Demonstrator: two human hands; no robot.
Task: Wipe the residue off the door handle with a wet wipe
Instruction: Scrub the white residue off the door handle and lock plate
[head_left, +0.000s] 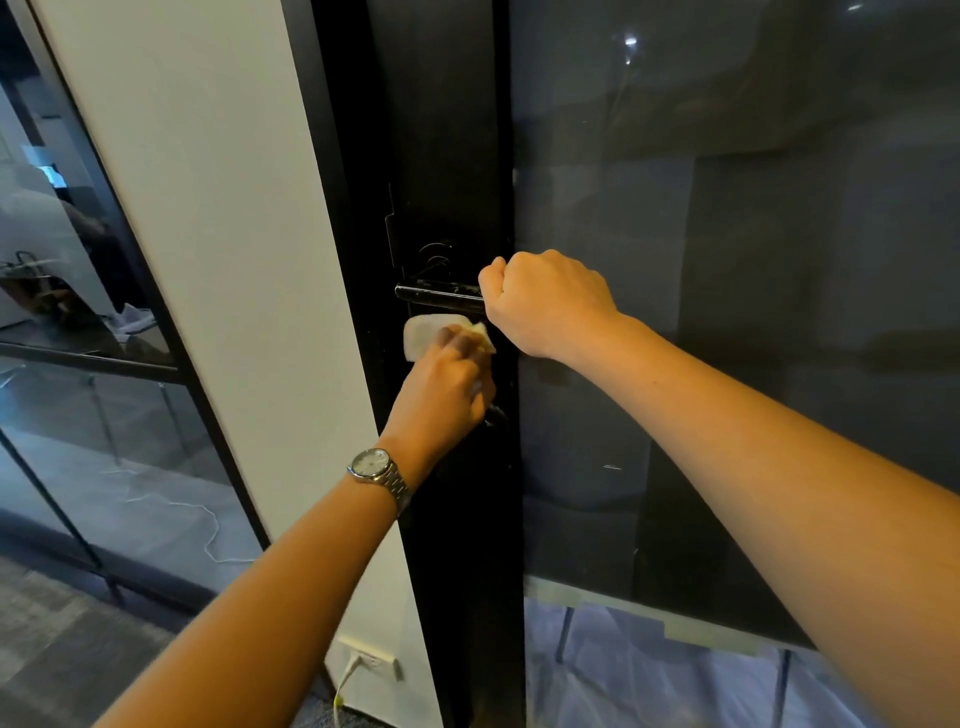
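A black lever door handle (439, 296) sticks out horizontally from the black door frame, with pale specks of residue along its top. My right hand (540, 304) is closed around the handle's right end. My left hand (444, 387), with a metal watch on the wrist, holds a white wet wipe (423, 335) just below the handle. The wipe is pressed against or close to the black frame; it does not touch the handle.
The dark glass door panel (727, 312) fills the right side. A white wall strip (223, 260) and a glass partition (78, 312) stand to the left. A wall socket with a plugged cable (363, 662) sits low by the frame.
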